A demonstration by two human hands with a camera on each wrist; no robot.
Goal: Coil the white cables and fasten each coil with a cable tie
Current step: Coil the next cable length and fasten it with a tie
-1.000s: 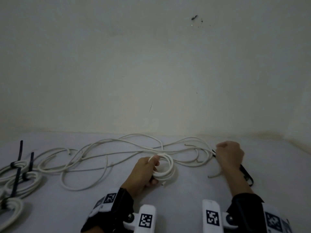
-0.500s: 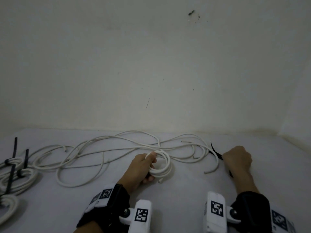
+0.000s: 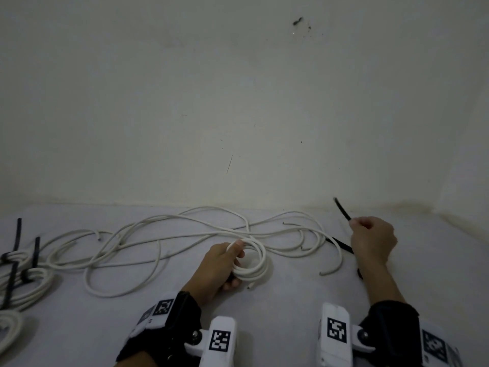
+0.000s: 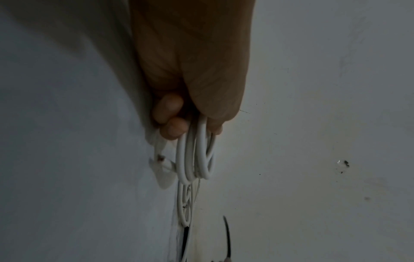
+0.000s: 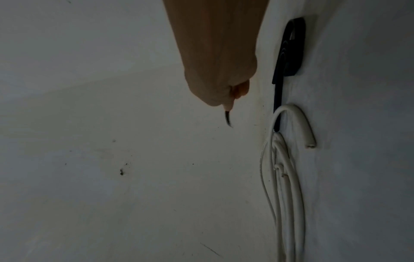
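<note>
My left hand [image 3: 225,263] grips a small coil of white cable [image 3: 255,260] on the grey surface, thumb on top of the loops; the left wrist view shows the coil [image 4: 197,156] hanging from curled fingers [image 4: 170,113]. My right hand [image 3: 370,237] is raised off the surface and pinches a black cable tie [image 3: 342,209], whose free end sticks up to the left. The right wrist view shows only a short tip of the tie [image 5: 295,119] beyond the fist. Loose white cables [image 3: 158,234] sprawl across the surface behind and left of the coil.
At the far left lie tied white coils [image 3: 23,276] with black ties [image 3: 14,268] standing up. More black ties [image 3: 341,245] lie under my right hand, seen also in the right wrist view as a black bundle [image 5: 289,51]. A pale wall [image 3: 238,102] rises behind.
My right hand has lifted off the surface with one black tie, whose end now points up. The left hand keeps hold of the coil in the same place.
</note>
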